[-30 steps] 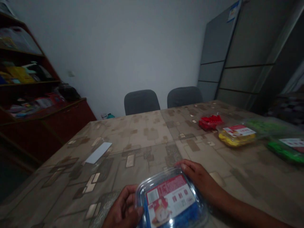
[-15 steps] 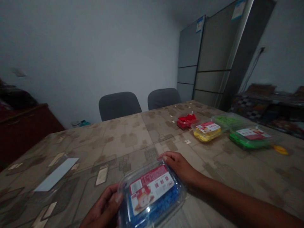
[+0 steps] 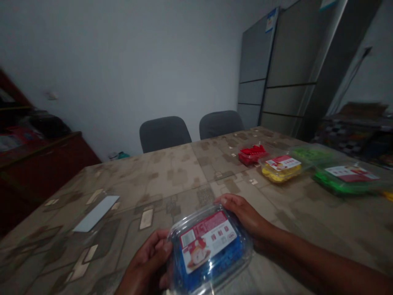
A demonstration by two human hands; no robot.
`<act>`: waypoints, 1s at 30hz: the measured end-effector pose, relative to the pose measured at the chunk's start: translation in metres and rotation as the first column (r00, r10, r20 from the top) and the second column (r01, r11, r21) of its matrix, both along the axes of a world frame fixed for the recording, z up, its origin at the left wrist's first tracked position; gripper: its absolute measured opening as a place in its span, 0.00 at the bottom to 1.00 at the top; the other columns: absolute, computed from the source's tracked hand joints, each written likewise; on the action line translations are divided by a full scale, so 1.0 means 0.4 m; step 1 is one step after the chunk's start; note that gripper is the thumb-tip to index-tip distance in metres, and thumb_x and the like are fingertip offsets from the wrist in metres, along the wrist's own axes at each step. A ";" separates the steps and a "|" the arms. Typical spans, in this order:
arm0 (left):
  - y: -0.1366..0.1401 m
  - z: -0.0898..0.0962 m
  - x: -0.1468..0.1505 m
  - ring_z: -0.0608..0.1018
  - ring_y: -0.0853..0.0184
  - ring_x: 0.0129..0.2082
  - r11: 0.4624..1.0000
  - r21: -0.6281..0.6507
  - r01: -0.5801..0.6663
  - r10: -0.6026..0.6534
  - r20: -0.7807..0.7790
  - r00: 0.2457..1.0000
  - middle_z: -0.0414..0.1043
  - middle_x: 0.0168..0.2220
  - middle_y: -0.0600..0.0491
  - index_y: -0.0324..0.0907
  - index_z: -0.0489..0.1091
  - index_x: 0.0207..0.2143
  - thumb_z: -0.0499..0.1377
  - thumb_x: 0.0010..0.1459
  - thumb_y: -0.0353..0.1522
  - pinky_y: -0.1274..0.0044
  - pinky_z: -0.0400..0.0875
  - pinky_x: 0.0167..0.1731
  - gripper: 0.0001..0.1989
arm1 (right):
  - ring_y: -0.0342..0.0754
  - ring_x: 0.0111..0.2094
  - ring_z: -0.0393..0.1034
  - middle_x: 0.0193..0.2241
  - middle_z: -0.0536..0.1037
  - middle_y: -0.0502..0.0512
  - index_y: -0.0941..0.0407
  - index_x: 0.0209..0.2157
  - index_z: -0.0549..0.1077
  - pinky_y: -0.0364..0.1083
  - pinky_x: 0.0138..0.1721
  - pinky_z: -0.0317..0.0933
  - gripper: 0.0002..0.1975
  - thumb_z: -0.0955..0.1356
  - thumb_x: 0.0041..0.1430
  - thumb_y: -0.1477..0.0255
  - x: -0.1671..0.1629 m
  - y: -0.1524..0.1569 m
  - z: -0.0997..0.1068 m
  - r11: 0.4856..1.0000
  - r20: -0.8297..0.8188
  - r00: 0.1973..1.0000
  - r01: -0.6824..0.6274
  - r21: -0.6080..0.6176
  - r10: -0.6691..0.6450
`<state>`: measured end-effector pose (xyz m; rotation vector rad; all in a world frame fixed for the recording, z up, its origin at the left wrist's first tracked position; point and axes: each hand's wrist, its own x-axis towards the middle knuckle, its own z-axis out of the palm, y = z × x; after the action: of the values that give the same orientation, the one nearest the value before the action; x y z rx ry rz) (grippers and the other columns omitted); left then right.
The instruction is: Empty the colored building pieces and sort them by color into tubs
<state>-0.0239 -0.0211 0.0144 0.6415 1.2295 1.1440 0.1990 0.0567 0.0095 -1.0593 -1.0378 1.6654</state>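
Over the last second the view has swung to the right and then partly back, so the white strip [image 3: 96,214] and the row of boxes on the right sit elsewhere in the frame, while the grip on the blue box [image 3: 225,262] looks much the same: by that, the handling has hardly moved on, and the lid still appears closed. The blue box is at the near middle of the table [image 3: 172,176], label up and slightly turned; whether it rests on the table or is held just above cannot be told. The left hand [image 3: 150,260] is partly closed on its left side, thumb against the rim and fingers curled beside it. The right hand [image 3: 242,213] bends around the far right corner, its forearm reaching in from the right; some of its fingers are hidden. Both hands hold only this box. Well apart, on the far right, stand the red box [image 3: 252,155], the yellow box [image 3: 278,176] and the green box [image 3: 340,186].
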 end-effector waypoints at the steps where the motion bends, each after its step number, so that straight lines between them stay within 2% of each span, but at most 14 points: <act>1: 0.000 -0.001 0.003 0.74 0.71 0.18 1.000 0.008 -0.002 0.002 0.010 1.000 0.75 0.23 0.54 0.40 0.72 0.35 0.74 0.41 0.39 0.83 0.64 0.15 0.21 | 0.41 0.20 0.65 0.20 0.73 0.45 0.58 0.31 0.74 0.40 0.22 0.56 0.16 0.73 0.46 0.60 0.002 0.000 -0.002 1.000 -0.012 1.000 -0.005 -0.010 0.005; 7: 0.003 -0.024 0.006 0.68 0.76 0.12 0.996 0.091 -0.001 -0.003 0.047 0.999 0.72 0.19 0.59 0.41 0.70 0.33 0.73 0.41 0.42 0.86 0.59 0.13 0.22 | 0.41 0.20 0.66 0.20 0.73 0.46 0.57 0.32 0.75 0.40 0.22 0.57 0.16 0.74 0.46 0.59 0.015 -0.005 0.004 0.998 -0.030 0.999 -0.037 -0.052 0.035; 11: -0.001 -0.025 0.004 0.70 0.76 0.14 0.998 0.067 0.006 -0.008 0.031 1.000 0.73 0.22 0.57 0.40 0.69 0.34 0.73 0.41 0.43 0.86 0.58 0.13 0.24 | 0.44 0.24 0.69 0.22 0.75 0.47 0.56 0.32 0.76 0.42 0.25 0.61 0.18 0.72 0.49 0.55 0.019 -0.014 0.017 0.999 0.044 0.999 0.003 -0.044 -0.001; 15: -0.007 -0.020 0.001 0.68 0.77 0.13 0.998 0.058 0.004 -0.004 0.010 1.000 0.71 0.20 0.59 0.40 0.69 0.35 0.73 0.41 0.43 0.87 0.56 0.11 0.24 | 0.47 0.26 0.71 0.25 0.77 0.50 0.56 0.36 0.76 0.44 0.27 0.62 0.22 0.69 0.52 0.51 0.015 -0.022 0.019 0.997 0.083 0.996 0.034 -0.064 -0.029; 17: -0.010 -0.020 0.000 0.71 0.75 0.14 0.999 0.043 0.005 -0.005 0.004 1.000 0.72 0.21 0.58 0.40 0.69 0.35 0.73 0.41 0.43 0.87 0.58 0.12 0.25 | 0.47 0.25 0.71 0.24 0.77 0.50 0.56 0.36 0.76 0.44 0.27 0.62 0.23 0.69 0.52 0.50 0.010 -0.024 0.020 0.999 0.101 0.995 0.023 -0.049 -0.018; 21: -0.014 -0.019 -0.001 0.70 0.76 0.14 0.999 0.053 0.004 -0.006 0.028 1.000 0.73 0.23 0.58 0.41 0.67 0.35 0.73 0.42 0.43 0.86 0.59 0.12 0.24 | 0.45 0.24 0.69 0.23 0.75 0.48 0.57 0.34 0.75 0.43 0.26 0.60 0.23 0.71 0.48 0.51 0.001 -0.021 0.022 0.999 0.157 0.987 -0.032 0.005 0.030; 23: -0.015 -0.017 -0.001 0.67 0.78 0.12 0.998 0.068 0.013 -0.017 0.051 0.999 0.72 0.22 0.59 0.41 0.66 0.34 0.73 0.43 0.41 0.86 0.57 0.12 0.23 | 0.44 0.23 0.68 0.23 0.74 0.47 0.57 0.34 0.75 0.42 0.24 0.59 0.22 0.71 0.48 0.52 0.000 -0.018 0.021 0.999 0.176 0.984 -0.040 0.020 0.036; 25: -0.015 -0.016 -0.002 0.68 0.77 0.13 0.998 0.065 0.023 -0.027 0.061 0.998 0.71 0.22 0.59 0.41 0.66 0.34 0.73 0.44 0.41 0.85 0.58 0.13 0.22 | 0.43 0.22 0.67 0.22 0.73 0.46 0.57 0.34 0.75 0.42 0.24 0.57 0.22 0.70 0.49 0.52 0.001 -0.016 0.018 0.999 0.181 0.983 -0.040 0.030 0.033; 30: -0.017 -0.020 -0.006 0.72 0.73 0.17 0.997 0.066 0.048 -0.051 0.050 0.997 0.73 0.25 0.56 0.42 0.66 0.35 0.72 0.45 0.41 0.84 0.62 0.15 0.22 | 0.42 0.20 0.66 0.21 0.72 0.46 0.58 0.33 0.74 0.41 0.23 0.56 0.19 0.71 0.49 0.55 0.007 -0.013 0.010 0.998 0.091 0.994 -0.064 0.005 0.063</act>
<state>-0.0262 -0.0278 0.0064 0.6836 1.1309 1.1559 0.2019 0.0516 0.0134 -1.1154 -1.1466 1.6756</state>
